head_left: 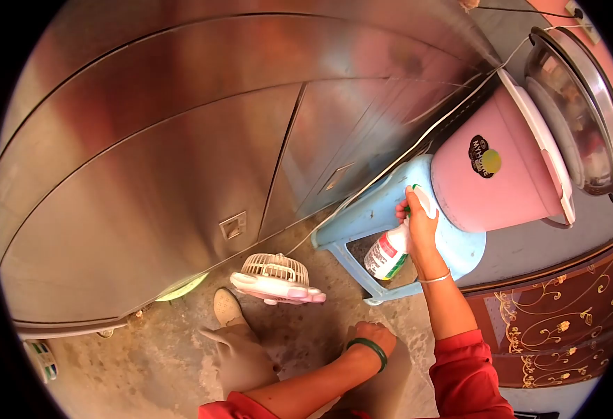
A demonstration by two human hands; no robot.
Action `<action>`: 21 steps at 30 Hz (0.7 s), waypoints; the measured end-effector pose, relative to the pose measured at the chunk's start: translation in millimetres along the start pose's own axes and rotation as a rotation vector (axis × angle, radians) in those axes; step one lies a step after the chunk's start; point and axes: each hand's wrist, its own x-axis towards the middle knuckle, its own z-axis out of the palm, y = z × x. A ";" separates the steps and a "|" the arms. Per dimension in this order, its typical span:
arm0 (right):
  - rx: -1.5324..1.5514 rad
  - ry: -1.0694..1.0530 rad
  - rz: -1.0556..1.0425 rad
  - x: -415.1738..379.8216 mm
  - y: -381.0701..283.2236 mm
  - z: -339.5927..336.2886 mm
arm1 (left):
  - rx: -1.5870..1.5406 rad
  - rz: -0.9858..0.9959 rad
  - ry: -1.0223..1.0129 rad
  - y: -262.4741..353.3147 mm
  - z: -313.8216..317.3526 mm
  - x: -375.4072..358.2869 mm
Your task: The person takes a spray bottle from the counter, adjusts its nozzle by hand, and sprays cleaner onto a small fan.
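My right hand [419, 222] grips a white spray bottle [389, 253] with a green trigger and a red and green label. The bottle hangs tilted in front of a light blue plastic stool [362, 220]. A silver bangle sits on that wrist. My left hand [373, 338] is curled into a fist and rests on my bent knee, with a green bangle around its wrist. Both arms wear red sleeves.
A pink bucket [502, 174] stands on the stool, with a steel basin [579, 112] beside it. A stainless steel cabinet [181, 160] fills the left. A small white and pink fan [277, 278] sits on the concrete floor by my shoe [227, 307]. Carved dark furniture [565, 328] stands at right.
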 end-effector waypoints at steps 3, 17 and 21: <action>0.063 -0.017 0.016 7.7 -0.1 3.7 | -0.017 0.026 0.004 -2.6 6.8 3.6; 0.100 -0.014 -0.024 -25.6 6.0 -22.6 | -0.040 0.044 -0.006 -11.9 -1.3 -0.8; 0.050 -0.081 -0.147 -44.1 -1.3 -43.5 | -0.022 0.030 -0.033 -15.6 -0.8 0.6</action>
